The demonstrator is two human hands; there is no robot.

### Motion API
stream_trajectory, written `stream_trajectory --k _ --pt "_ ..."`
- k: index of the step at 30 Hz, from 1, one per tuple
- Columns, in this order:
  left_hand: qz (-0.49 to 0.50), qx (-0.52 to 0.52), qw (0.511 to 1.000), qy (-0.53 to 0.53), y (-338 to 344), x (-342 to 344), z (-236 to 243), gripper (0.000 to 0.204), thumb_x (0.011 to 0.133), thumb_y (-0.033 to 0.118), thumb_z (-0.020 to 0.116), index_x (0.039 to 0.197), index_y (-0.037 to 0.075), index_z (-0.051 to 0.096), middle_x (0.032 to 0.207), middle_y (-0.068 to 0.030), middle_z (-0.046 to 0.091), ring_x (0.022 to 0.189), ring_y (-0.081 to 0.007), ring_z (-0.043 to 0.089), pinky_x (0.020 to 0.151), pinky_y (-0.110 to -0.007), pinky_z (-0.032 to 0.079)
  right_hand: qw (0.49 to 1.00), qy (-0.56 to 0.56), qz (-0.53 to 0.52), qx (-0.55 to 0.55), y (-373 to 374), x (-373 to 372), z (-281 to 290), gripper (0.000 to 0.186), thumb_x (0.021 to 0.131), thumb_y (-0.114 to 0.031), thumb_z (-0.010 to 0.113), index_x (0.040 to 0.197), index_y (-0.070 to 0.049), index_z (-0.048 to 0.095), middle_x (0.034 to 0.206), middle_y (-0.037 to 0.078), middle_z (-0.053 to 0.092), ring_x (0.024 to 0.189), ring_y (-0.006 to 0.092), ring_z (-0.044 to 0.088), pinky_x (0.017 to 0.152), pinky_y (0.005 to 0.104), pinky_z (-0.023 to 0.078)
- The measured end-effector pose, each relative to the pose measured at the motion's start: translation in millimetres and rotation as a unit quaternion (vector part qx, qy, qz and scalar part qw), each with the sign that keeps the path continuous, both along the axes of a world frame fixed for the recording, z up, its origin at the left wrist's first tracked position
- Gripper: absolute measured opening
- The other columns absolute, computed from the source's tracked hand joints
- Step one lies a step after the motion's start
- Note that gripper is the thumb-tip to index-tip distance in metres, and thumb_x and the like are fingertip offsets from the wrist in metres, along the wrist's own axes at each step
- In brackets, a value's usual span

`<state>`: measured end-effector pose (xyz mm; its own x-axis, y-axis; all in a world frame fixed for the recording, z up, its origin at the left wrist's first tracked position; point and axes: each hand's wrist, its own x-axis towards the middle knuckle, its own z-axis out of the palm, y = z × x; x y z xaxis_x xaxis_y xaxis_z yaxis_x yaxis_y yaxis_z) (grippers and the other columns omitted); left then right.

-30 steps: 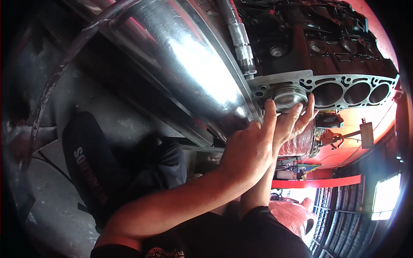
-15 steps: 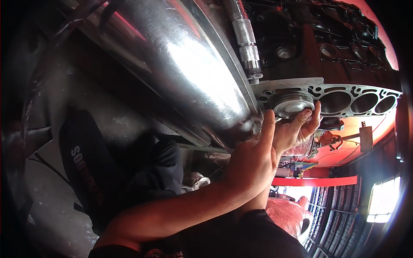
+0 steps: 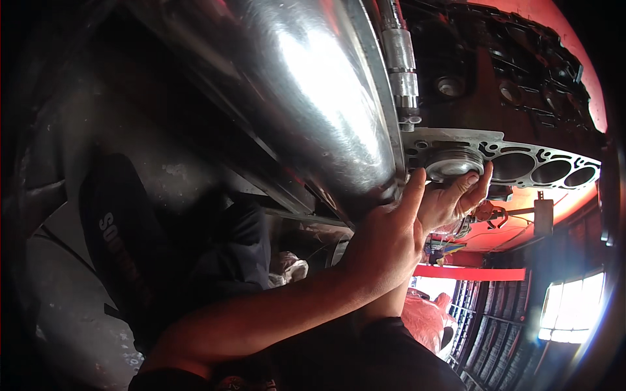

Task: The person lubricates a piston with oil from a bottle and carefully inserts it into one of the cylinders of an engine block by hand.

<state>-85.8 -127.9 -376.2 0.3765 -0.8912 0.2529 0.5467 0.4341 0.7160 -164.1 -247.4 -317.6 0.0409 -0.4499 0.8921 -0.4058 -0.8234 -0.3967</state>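
A round silver piston (image 3: 451, 168) with ring grooves round its side stands partly out of the left-end bore of an engine block's flat grey face (image 3: 493, 140). My right hand (image 3: 450, 201) has its thumb and fingers against the piston's right and lower edge. In front of it crosses my left hand (image 3: 390, 236), one finger stretched up to the piston's lower left edge. The rest of the left fingers are hidden behind the hand. Both hands are on the piston from the near side.
A shiny curved metal panel (image 3: 313, 85) fills the upper middle, left of the block. Between them lies a knurled metal tool handle (image 3: 400, 55). The dark block side (image 3: 482, 78) rises at the upper right. Red-wrapped material (image 3: 427, 319) and a bright window (image 3: 572, 307) are lower right.
The view has shifted, so the block and panel sit slightly to the right and lower. Both hands keep nearly the same hold on the piston, which looks little changed.
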Motion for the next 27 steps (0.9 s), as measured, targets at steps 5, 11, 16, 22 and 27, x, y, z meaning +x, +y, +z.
stream_trajectory --k 5,11,16,22,27 --pt "-0.008 -0.005 1.0 0.019 1.0 4.3 2.2 0.061 0.09 -0.008 0.058 0.149 -0.009 0.041 0.071 -0.0258 0.065 0.067 -0.0408 0.071 0.06 -0.047 0.055 0.993 0.118 -0.009 -0.027 -5.4 -20.5 1.1 0.067 0.103 -0.028 0.067 0.156 -0.006 0.034 0.148 0.014 0.042 0.13 0.0256 0.049 0.11 0.0429 0.046" --pt "-0.015 0.007 0.999 0.029 2.3 7.8 4.9 0.058 0.092 -0.005 0.058 0.148 -0.007 0.044 0.071 -0.0286 0.065 0.069 -0.0435 0.071 0.06 -0.05 0.055 0.962 0.261 -0.068 -0.036 6.0 -29.6 4.2 0.118 0.078 -0.037 0.093 0.163 -0.004 0.018 0.157 0.017 0.03 0.141 0.0321 0.038 0.121 0.0484 0.029" --pt "-0.032 0.032 0.999 -0.021 7.3 20.8 7.1 0.059 0.091 -0.006 0.059 0.148 -0.006 0.043 0.071 -0.0268 0.066 0.069 -0.043 0.071 0.06 -0.05 0.055 0.969 0.234 -0.071 -0.02 7.0 -26.0 0.8 0.12 0.077 -0.038 0.094 0.163 -0.003 0.018 0.156 0.018 0.029 0.142 0.032 0.037 0.121 0.0482 0.028" --pt "0.056 0.054 0.992 -0.097 32.7 41.5 16.5 0.058 0.093 -0.006 0.057 0.149 -0.004 0.043 0.075 -0.0218 0.066 0.066 -0.0358 0.071 0.06 -0.044 0.054 0.959 0.268 -0.081 -0.047 5.0 -25.3 4.4 0.127 0.072 -0.05 0.094 0.163 -0.002 0.02 0.162 0.023 0.032 0.152 0.0404 0.026 0.127 0.053 0.009" --pt "0.122 0.044 0.982 -0.137 34.1 45.2 -6.1 0.056 0.095 -0.005 0.056 0.149 -0.002 0.043 0.079 -0.0232 0.065 0.07 -0.0401 0.069 0.064 -0.043 0.054 0.952 0.267 -0.143 -0.047 13.0 -25.5 2.8 0.144 0.065 -0.04 0.1 0.166 -0.003 0.004 0.169 0.023 0.011 0.156 0.0344 0.017 0.126 0.0466 0.017"
